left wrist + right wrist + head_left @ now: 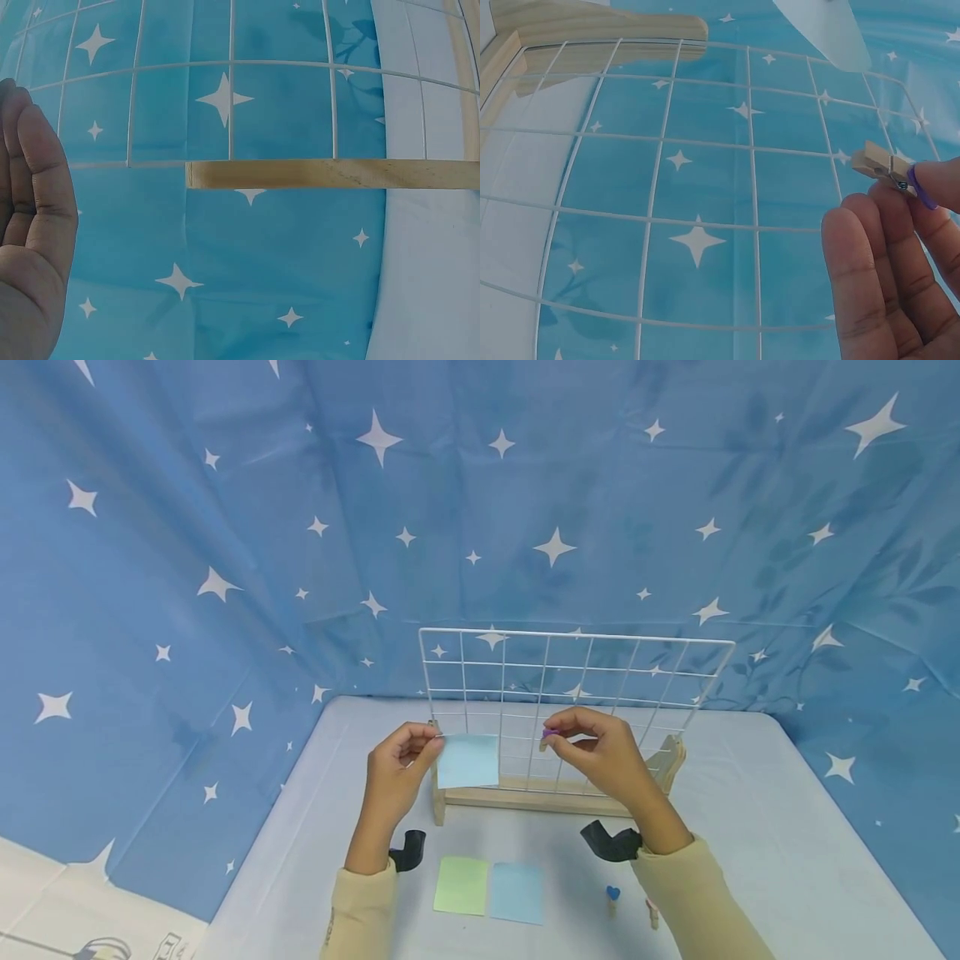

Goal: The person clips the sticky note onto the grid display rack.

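My left hand [405, 758] pinches a light blue paper note [468, 760] by its upper left corner and holds it against the white wire grid [570, 693]. My right hand [592, 747] pinches a small wooden clothespin [881, 166] with a purple decoration, just right of the note and close to the grid wires. The grid stands upright in a wooden base [540, 797]. In the left wrist view only the edge of my left hand [34, 225], the grid wires [231, 82] and a wooden bar [330, 174] show.
On the pale table [787, 827] near me lie a green note [462, 885] and a blue note [517, 892] side by side. A clip with a blue heart [612, 896] and another wooden clip [653, 912] lie to their right. Blue star-patterned cloth [225, 527] hangs behind and at the sides.
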Demonstrator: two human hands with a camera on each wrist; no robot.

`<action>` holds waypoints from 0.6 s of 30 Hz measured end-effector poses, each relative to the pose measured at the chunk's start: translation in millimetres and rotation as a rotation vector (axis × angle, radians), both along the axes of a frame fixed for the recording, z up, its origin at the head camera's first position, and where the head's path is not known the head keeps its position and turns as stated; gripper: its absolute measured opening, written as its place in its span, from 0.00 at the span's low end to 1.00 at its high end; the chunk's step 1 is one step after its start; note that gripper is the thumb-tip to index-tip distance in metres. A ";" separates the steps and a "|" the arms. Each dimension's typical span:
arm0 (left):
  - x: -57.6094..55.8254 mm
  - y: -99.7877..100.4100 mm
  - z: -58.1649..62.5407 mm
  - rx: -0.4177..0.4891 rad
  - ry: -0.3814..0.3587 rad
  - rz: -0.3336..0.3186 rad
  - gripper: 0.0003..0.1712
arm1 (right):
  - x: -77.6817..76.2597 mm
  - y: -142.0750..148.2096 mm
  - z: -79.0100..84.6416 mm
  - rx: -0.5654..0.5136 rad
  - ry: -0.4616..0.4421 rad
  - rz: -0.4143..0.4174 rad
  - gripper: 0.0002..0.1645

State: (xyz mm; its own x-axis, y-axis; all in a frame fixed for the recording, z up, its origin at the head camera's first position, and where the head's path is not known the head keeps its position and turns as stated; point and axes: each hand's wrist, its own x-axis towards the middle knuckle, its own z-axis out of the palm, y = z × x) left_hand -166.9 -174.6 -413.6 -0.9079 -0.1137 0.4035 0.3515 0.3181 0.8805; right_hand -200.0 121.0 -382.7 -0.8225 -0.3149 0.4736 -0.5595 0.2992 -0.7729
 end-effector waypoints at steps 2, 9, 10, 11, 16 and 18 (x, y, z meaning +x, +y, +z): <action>-0.7 0.5 0.4 0.001 0.005 -0.006 0.06 | 0.0 -1.2 -0.1 -0.005 0.008 -0.002 0.07; -4.6 1.7 3.3 -0.008 0.020 -0.017 0.06 | -1.4 -3.2 0.8 -0.010 0.019 -0.019 0.06; -5.1 1.8 3.9 -0.005 0.021 -0.018 0.06 | -1.7 -3.4 1.0 -0.011 0.017 -0.020 0.06; -6.0 1.8 4.2 -0.004 0.026 -0.020 0.06 | -2.0 -3.6 0.9 -0.012 0.014 -0.021 0.06; -9.3 3.5 6.4 0.007 0.034 -0.032 0.06 | -3.5 -5.0 0.7 -0.005 0.002 -0.035 0.06; -10.7 4.0 6.9 0.010 0.040 -0.035 0.06 | -4.1 -5.4 1.0 -0.001 0.002 -0.041 0.06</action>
State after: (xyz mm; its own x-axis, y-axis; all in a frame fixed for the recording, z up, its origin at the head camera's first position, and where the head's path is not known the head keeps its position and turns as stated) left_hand -177.6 -170.6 -406.7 -0.8947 -0.0869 0.4381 0.3967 0.2961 0.8689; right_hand -204.1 115.6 -381.6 -0.8337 -0.2805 0.4757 -0.5485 0.3212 -0.7720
